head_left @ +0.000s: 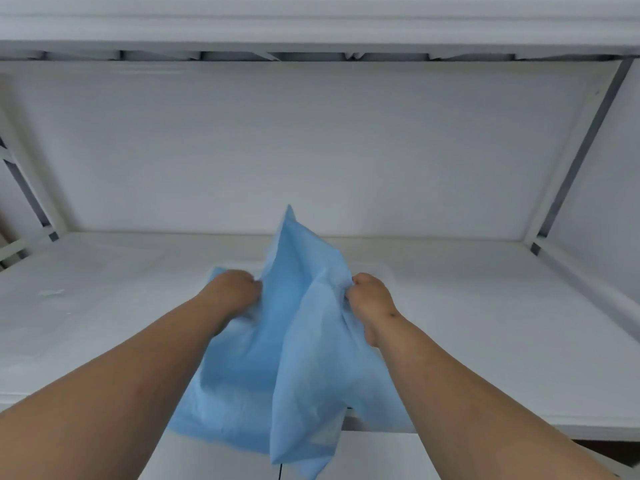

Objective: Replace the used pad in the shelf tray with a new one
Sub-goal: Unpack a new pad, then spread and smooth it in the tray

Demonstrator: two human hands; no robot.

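A light blue pad (294, 348) hangs crumpled and partly folded between my two hands, above the white shelf tray (384, 271). My left hand (235, 292) grips the pad's left side with curled fingers. My right hand (370, 299) pinches its right side. One corner of the pad stands up in a peak; its lower part droops past the shelf's front edge. Most of the tray is hidden behind the pad, with only its far right rim showing.
The tray lies on a white shelf board (104, 306) covered in white sheeting. A white back panel (311, 150) closes the rear, another shelf (311, 29) runs overhead, and grey frame posts (581, 150) stand at the sides. A white surface (381, 455) lies below the front edge.
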